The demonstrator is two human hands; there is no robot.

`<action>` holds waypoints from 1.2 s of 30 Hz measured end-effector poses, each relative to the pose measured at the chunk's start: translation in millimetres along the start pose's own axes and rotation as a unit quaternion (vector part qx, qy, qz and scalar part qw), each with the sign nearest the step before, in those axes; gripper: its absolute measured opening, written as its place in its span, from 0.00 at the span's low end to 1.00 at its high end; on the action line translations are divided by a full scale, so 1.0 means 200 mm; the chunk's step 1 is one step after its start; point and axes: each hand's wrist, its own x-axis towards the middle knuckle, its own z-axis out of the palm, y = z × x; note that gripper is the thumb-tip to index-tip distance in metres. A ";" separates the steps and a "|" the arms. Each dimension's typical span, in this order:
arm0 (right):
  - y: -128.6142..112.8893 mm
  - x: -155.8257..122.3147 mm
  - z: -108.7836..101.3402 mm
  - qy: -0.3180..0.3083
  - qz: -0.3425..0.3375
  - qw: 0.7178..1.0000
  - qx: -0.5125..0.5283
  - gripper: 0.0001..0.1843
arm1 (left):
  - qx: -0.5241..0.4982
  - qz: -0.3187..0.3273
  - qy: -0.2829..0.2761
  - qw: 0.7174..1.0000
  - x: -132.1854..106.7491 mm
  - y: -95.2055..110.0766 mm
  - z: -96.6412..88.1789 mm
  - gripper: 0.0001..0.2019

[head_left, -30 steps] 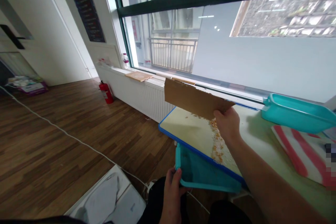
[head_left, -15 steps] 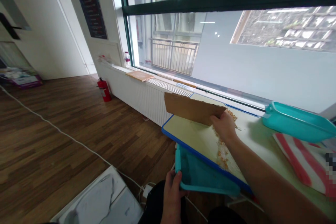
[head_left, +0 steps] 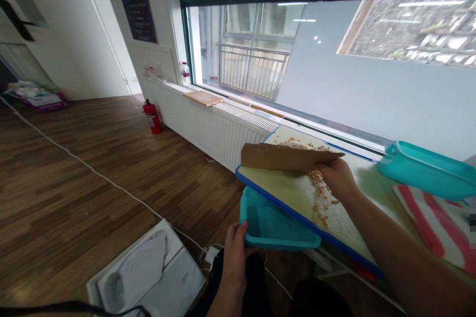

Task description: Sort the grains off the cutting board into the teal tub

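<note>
My right hand [head_left: 337, 178] grips the right end of a strip of brown cardboard [head_left: 278, 158], which stands on its long edge over the pale blue-edged table [head_left: 282, 185]. Small tan grains [head_left: 320, 208], mixed with whitish bits, lie in a band by my hand and also behind the cardboard. My left hand [head_left: 235, 245] is closed on the left rim of a turquoise plastic tub [head_left: 280, 242], held just below the table's front edge. The part of the tub in view shows a bare floor; its far side is hidden under the table.
A second turquoise tub [head_left: 427, 171] and a red-and-white striped cloth [head_left: 431, 223] are on the table's right. Beyond the table run a radiator [head_left: 208, 124] and a window. A white cable [head_left: 111, 188] crosses the floor; a red fire extinguisher [head_left: 151, 118] stands by the wall.
The cardboard has shifted back from the table's front side, and more grains show behind it. My left hand and its tub have moved slightly left and up in view. The view has shifted a little.
</note>
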 end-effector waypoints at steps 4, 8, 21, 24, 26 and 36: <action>0.00 -0.05 -0.05 -0.012 0.018 1.000 0.004 0.12 | -0.004 0.012 -0.005 1.000 -0.02 0.02 0.00 0.28; 0.02 -0.11 -0.09 -0.021 0.050 0.997 -0.056 0.13 | 0.006 -0.004 -0.026 1.000 -0.04 0.05 0.00 0.29; 0.00 -0.29 -0.18 -0.010 0.038 0.998 0.056 0.10 | 0.024 -0.033 -0.045 0.998 -0.09 0.04 0.02 0.27; 0.03 -0.29 -0.17 -0.030 0.065 0.988 0.138 0.10 | 0.027 -0.038 -0.050 0.998 -0.11 0.04 0.02 0.26; 0.04 -0.30 -0.18 -0.018 0.071 0.988 0.135 0.10 | 0.030 -0.034 -0.066 0.997 -0.13 0.04 0.02 0.26; -0.07 -0.46 -0.26 0.006 0.056 0.998 0.040 0.11 | 0.029 -0.031 -0.050 0.998 -0.15 0.00 0.08 0.30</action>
